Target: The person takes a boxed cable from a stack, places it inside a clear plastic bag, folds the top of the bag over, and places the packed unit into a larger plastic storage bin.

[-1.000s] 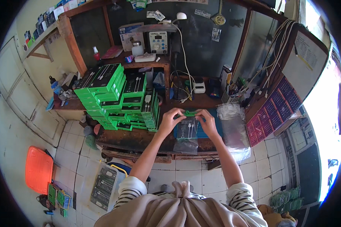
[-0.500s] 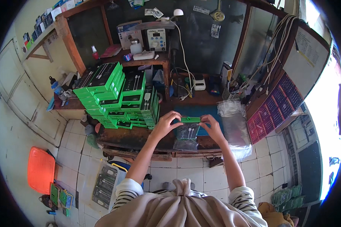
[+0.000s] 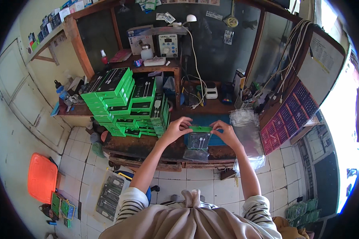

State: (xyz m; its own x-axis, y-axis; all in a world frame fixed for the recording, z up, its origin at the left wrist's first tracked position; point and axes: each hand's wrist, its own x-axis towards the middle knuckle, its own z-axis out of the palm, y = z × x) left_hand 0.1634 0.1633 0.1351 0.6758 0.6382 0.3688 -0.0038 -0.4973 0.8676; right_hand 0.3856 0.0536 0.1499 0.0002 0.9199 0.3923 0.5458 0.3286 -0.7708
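Note:
Between my hands, a small black and green box [image 3: 198, 140] with a white cable pictured on its front stands over the front part of the desk. My left hand [image 3: 178, 129] pinches the left end of its green top edge. At the right end, the fingers of my right hand [image 3: 225, 133] grip the same edge. Under the box's lower end lies a crumpled clear plastic bag [image 3: 196, 155]; whether the box is inside it I cannot tell. Behind the box, a blue mat [image 3: 219, 138] covers part of the desk.
Stacked green and black boxes [image 3: 119, 103] rise to the left of my hands. Flat clear plastic bags [image 3: 247, 137] lie to the right, hanging over the desk's front edge. Farther back are a white device [image 3: 211, 91] and loose cables. A clear bin [image 3: 107, 195] stands on the floor.
The box's front now faces me more squarely, its lower part shifted slightly right. Both hands keep their hold on the top edge. The whole view has shifted a little.

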